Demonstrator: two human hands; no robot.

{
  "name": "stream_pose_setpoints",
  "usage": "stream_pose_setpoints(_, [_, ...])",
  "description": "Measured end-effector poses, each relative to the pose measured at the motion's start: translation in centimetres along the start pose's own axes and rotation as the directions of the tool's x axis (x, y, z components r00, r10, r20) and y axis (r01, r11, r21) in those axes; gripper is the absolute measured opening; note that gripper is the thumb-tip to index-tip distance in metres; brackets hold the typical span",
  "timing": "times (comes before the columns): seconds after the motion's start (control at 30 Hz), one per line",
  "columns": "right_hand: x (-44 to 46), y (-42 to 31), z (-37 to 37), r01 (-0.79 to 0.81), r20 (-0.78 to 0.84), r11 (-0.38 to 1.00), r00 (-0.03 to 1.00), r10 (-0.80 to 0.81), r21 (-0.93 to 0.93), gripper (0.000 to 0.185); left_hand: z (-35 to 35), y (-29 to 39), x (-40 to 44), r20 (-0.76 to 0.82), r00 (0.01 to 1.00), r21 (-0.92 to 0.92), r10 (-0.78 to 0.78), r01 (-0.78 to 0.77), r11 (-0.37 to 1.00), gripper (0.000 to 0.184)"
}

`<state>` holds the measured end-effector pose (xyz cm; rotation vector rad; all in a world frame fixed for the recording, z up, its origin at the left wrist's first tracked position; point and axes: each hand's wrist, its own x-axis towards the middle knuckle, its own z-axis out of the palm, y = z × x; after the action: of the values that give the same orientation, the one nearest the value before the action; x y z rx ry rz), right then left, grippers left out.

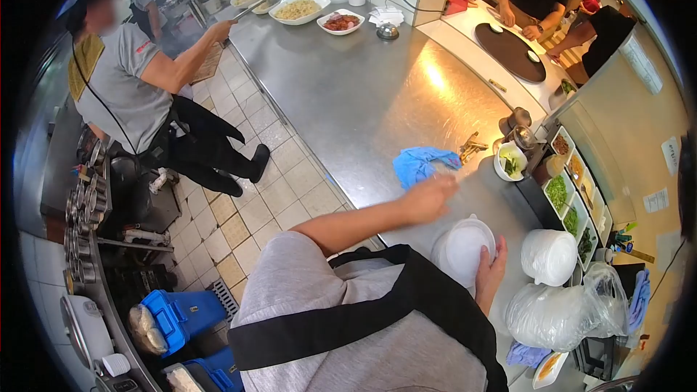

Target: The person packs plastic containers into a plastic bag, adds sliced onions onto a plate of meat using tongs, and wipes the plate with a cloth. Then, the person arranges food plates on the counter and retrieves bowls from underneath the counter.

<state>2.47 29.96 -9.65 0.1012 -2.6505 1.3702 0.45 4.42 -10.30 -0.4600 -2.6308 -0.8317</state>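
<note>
A round white takeout bowl (465,250) is at the near edge of the steel counter, and its flat white top looks like a lid. My right hand (492,265) grips the bowl's right side, with the thumb over the top. Above and to the left of the bowl, my left hand (428,198) is raised over the counter. It is smeared by motion; the fingers look curled, but anything inside them cannot be made out. Just beyond it lies a crumpled blue cloth (421,165).
Stacked white bowls (548,258) in plastic wrap and a row of garnish trays (557,194) line the right side. A small bowl of greens (510,162) stands near. Plates of food (298,10) sit at the far end. A co-worker (131,72) holds a ladle on the left.
</note>
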Motion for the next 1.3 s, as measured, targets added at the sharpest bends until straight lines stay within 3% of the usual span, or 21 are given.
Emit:
stream_pose_setpoints(0.07, [0.7, 2.2, -0.1, -0.116, 0.103, 0.993, 0.988, 0.118, -0.025, 0.034, 0.8, 2.1, -0.7, 0.216, 0.976, -0.275, -0.039, 0.099, 0.956, 0.051])
stream_pose_setpoints(0.1, [0.9, 3.2, -0.2, -0.172, 0.149, 0.984, 0.973, 0.176, -0.043, 0.031, 1.2, 3.0, -1.0, 0.259, 0.963, -0.298, -0.072, 0.150, 0.943, 0.051])
stream_pose_setpoints(0.17, [0.8, 4.1, -0.3, -0.039, 0.095, 0.993, 0.994, 0.050, -0.113, 0.025, 1.9, 4.3, -1.5, 0.343, 0.931, -0.332, -0.125, 0.245, 0.911, 0.051])
stream_pose_setpoints(0.3, [0.6, 2.2, -0.8, 0.228, -0.030, 0.948, 0.970, -0.240, -0.222, 0.017, 2.4, 4.8, -1.4, 0.340, 0.934, -0.344, -0.107, 0.230, 0.910, 0.049])
stream_pose_setpoints(0.4, [0.5, 1.1, -1.1, 0.280, -0.093, 0.941, 0.949, -0.302, -0.192, 0.014, 1.8, 5.3, -1.0, 0.356, 0.925, -0.367, -0.132, 0.269, 0.890, 0.048])
stream_pose_setpoints(0.5, [0.4, -0.1, -1.6, 0.295, -0.122, 0.928, 0.937, -0.328, -0.227, 0.014, 2.4, 5.3, -1.0, 0.150, 0.985, -0.361, -0.089, 0.139, 0.922, 0.048])
stream_pose_setpoints(0.63, [0.8, -0.5, -2.1, 0.209, -0.132, 0.978, 0.969, -0.208, -0.007, 0.014, 2.6, 5.1, -0.4, 0.191, 0.951, -0.625, -0.243, 0.309, 0.717, 0.040])
stream_pose_setpoints(0.73, [1.2, -0.5, -2.0, 0.169, -0.188, 0.949, 0.975, -0.121, 0.266, 0.016, 4.6, 3.6, -0.4, 0.344, 0.913, -0.823, -0.218, 0.405, 0.397, 0.030])
stream_pose_setpoints(0.77, [1.3, -1.4, -2.6, 0.163, -0.148, 0.954, 0.981, -0.129, 0.251, 0.016, 3.8, 4.3, -0.2, 0.404, 0.887, -0.838, -0.223, 0.457, 0.297, 0.027])
stream_pose_setpoints(0.8, [1.2, -2.0, -3.1, 0.045, -0.067, 0.942, 0.997, -0.024, 0.332, 0.016, 2.0, 5.0, 0.4, 0.455, 0.861, -0.839, -0.229, 0.501, 0.213, 0.025])
stream_pose_setpoints(0.83, [1.1, -2.5, -3.4, -0.070, 0.019, 0.907, 0.997, 0.069, 0.415, 0.016, 1.4, 5.2, 0.5, 0.458, 0.849, -0.842, -0.264, 0.509, 0.178, 0.023])
stream_pose_setpoints(0.87, [0.9, -3.2, -3.6, -0.089, 0.054, 0.891, 0.996, 0.072, 0.445, 0.016, 0.9, 5.6, 0.5, 0.455, 0.837, -0.845, -0.305, 0.514, 0.148, 0.022])
stream_pose_setpoints(1.0, [0.7, -3.0, -3.7, -0.169, 0.212, 0.852, 0.975, 0.070, 0.495, 0.018, -1.0, 6.7, 1.1, 0.428, 0.875, -0.853, -0.227, 0.475, 0.218, 0.022])
stream_pose_setpoints(1.17, [0.3, -3.1, -4.1, -0.243, 0.269, 0.915, 0.950, 0.157, 0.323, 0.020, 0.6, 6.5, 0.4, 0.472, 0.859, -0.818, -0.197, 0.511, 0.266, 0.026])
stream_pose_setpoints(1.27, [0.8, -0.9, -2.8, -0.057, 0.130, 0.997, 0.990, 0.050, 0.049, 0.020, 0.3, 5.4, 0.2, 0.247, 0.932, -0.720, -0.266, 0.360, 0.593, 0.028])
stream_pose_setpoints(1.3, [0.9, 0.2, -2.3, 0.044, 0.094, 0.999, 0.995, -0.042, -0.026, 0.019, -0.6, 4.3, 0.5, 0.217, 0.931, -0.707, -0.294, 0.357, 0.610, 0.029])
